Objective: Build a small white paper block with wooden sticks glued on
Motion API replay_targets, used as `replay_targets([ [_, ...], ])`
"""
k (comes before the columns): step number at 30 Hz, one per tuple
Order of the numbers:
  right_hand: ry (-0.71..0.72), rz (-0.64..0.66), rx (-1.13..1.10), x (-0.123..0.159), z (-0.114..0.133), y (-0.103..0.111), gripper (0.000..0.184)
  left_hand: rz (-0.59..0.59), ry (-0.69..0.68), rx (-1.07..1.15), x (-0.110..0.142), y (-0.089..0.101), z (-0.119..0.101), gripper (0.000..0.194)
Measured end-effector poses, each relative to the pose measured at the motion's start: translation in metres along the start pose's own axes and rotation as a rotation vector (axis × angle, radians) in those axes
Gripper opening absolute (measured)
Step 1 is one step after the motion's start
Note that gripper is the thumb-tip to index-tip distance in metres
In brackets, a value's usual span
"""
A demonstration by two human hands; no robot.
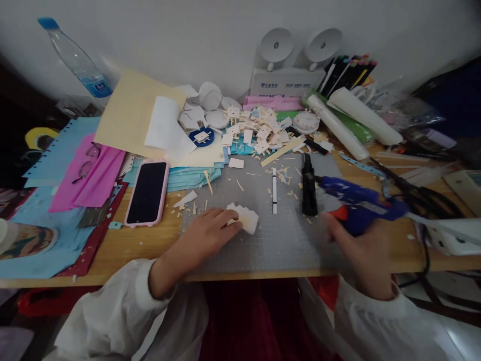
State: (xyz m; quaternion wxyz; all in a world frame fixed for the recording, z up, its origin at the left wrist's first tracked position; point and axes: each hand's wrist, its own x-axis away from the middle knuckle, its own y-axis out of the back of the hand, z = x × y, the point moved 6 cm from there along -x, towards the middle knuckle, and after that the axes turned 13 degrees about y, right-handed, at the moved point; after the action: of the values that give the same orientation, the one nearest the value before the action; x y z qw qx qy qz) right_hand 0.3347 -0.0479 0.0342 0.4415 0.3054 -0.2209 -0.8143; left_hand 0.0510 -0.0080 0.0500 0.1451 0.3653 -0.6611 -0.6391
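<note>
On the grey cutting mat point(259, 250), my left hand point(205, 235) pinches the edge of a small white scalloped paper piece point(248, 219), thumb and forefinger together on its left side. A patch of pale yellow shows near my fingertips. My right hand point(361, 255), slightly blurred, is wrapped around the handle of a blue hot glue gun point(353, 193) with an orange trigger. Its nozzle points left, towards a black tool point(308, 188) lying on the mat. A white marker point(274, 190) lies between the two hands.
Behind the mat is a heap of small cream card pieces point(263, 130), with scraps scattered around. A pink-cased phone point(147, 193), blue papers and glasses point(87, 163) lie left. A cup point(28, 239) stands far left. Scissors point(432, 193) and a power strip point(451, 235) are right.
</note>
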Motion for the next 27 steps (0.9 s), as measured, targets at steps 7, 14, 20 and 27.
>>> replay_targets([
  [7, -0.005, 0.372, -0.438, 0.007, 0.036, -0.082, 0.04, -0.093, 0.117, 0.141, 0.039, 0.014, 0.005, 0.024],
  [14, 0.205, 0.186, -0.159, -0.014, 0.022, -0.073, 0.042, -0.137, 0.205, 0.333, 0.054, 0.017, 0.011, 0.03],
  [20, 0.101, 0.055, -0.16, -0.035, 0.007, -0.04, 0.036, -0.195, 0.154, 0.499, 0.023, 0.023, 0.017, 0.029],
  [27, 0.22, -0.194, -0.074, -0.082, 0.034, -0.015, 0.026, 0.048, 0.036, 0.464, -0.018, -0.006, 0.026, 0.025],
])
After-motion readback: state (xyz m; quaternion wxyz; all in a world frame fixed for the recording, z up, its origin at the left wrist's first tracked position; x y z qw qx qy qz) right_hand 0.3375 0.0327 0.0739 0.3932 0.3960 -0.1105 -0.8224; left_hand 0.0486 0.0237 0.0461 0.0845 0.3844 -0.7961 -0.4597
